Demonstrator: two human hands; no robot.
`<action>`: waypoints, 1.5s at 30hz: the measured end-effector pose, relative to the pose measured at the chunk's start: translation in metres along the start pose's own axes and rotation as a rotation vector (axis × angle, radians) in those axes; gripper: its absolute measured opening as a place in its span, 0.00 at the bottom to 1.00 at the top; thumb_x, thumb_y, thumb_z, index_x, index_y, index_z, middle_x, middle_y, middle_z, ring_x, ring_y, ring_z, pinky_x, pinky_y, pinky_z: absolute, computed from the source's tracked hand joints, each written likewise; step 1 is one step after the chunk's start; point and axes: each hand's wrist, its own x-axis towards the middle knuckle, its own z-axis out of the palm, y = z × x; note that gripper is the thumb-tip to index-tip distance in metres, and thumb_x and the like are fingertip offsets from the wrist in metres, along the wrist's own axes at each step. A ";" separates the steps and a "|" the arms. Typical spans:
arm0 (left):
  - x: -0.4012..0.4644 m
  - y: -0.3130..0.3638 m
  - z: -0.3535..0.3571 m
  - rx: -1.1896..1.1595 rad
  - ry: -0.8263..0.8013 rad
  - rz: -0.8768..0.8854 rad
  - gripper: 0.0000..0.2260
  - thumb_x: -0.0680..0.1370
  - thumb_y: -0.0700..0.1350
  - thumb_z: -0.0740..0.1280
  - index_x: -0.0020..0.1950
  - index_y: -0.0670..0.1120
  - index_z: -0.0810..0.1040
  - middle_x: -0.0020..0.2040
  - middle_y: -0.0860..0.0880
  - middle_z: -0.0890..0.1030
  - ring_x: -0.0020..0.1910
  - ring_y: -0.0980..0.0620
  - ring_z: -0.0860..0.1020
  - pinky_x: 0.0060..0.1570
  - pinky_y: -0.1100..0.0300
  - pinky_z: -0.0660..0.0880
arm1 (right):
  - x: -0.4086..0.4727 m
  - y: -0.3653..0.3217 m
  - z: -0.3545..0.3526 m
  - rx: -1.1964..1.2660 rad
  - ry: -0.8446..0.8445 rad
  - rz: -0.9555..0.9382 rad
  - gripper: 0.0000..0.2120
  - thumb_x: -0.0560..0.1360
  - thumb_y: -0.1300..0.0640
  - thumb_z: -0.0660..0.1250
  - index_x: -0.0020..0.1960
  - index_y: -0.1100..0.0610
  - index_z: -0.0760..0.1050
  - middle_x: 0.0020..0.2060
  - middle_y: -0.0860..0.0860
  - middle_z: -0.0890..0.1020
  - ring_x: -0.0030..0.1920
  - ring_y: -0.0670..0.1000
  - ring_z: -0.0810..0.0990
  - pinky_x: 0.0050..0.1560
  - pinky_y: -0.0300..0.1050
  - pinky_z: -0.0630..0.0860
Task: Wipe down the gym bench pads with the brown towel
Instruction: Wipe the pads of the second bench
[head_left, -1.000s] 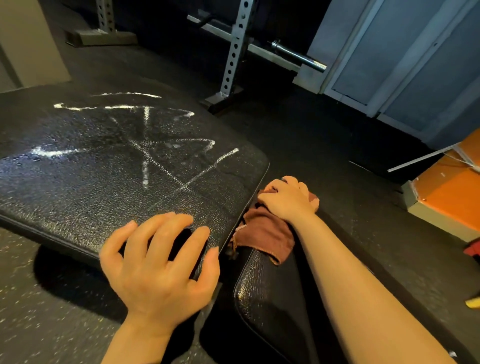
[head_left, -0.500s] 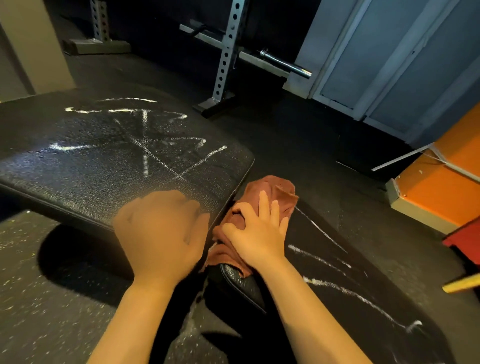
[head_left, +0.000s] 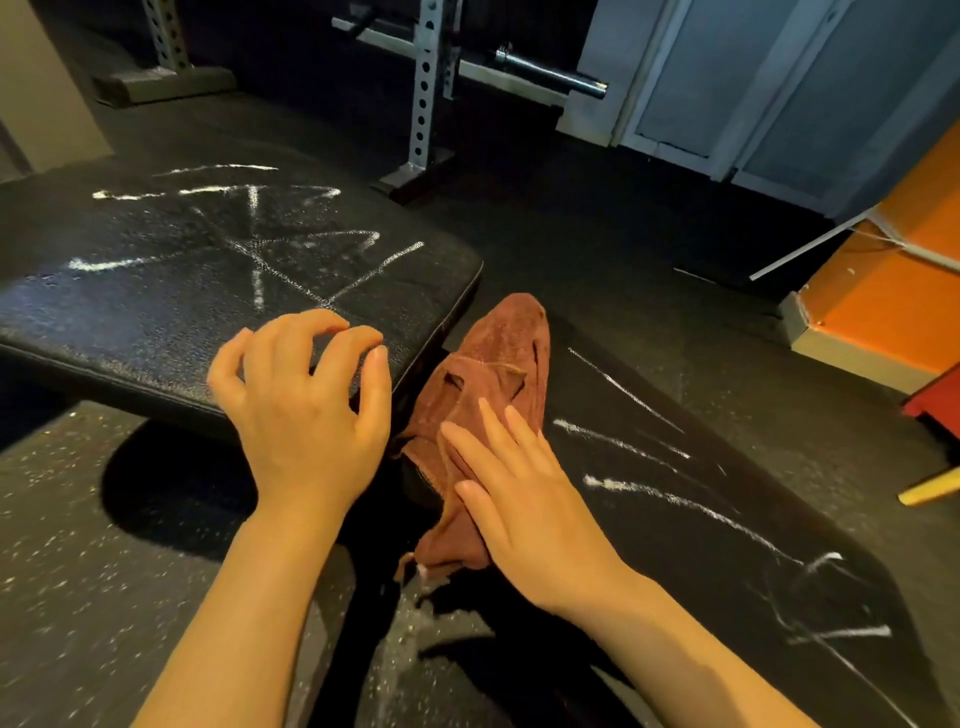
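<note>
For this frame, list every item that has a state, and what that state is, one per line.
Brown cloth towel: crumpled, lying on the right pad's near end.
Left black textured bench pad: white chalk lines unwiped.
Right black bench pad: white streaks remain.
Left hand: fingers loosely curled, holding nothing, over the left pad's edge.
Right hand: fingers straight, pressing flat on the towel.

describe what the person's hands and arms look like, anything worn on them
Both the left hand and the right hand are bare: no gloves, rings, watch or wristbands visible. Both forearms are uncovered to the frame's bottom edge, with no sleeves in view. Fingernails look short and unpainted.
</note>
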 end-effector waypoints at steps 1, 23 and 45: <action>0.000 0.001 -0.001 -0.001 -0.009 0.006 0.08 0.81 0.46 0.65 0.51 0.47 0.84 0.53 0.46 0.80 0.55 0.45 0.76 0.62 0.45 0.61 | -0.009 0.006 0.001 0.022 0.023 -0.018 0.31 0.80 0.36 0.37 0.79 0.45 0.56 0.78 0.45 0.50 0.79 0.51 0.45 0.77 0.46 0.42; -0.023 0.009 -0.013 -0.344 -0.674 0.511 0.14 0.77 0.58 0.64 0.46 0.49 0.82 0.49 0.53 0.80 0.49 0.48 0.79 0.43 0.48 0.79 | -0.058 0.028 0.012 0.283 0.381 0.090 0.19 0.79 0.53 0.53 0.59 0.55 0.80 0.61 0.44 0.76 0.69 0.33 0.58 0.69 0.23 0.50; -0.003 0.008 -0.010 -0.132 -0.144 0.229 0.11 0.81 0.43 0.65 0.47 0.39 0.84 0.46 0.42 0.83 0.45 0.39 0.81 0.44 0.44 0.73 | 0.006 -0.008 0.003 0.106 0.009 0.216 0.29 0.79 0.35 0.43 0.79 0.37 0.43 0.79 0.44 0.37 0.77 0.47 0.31 0.74 0.60 0.28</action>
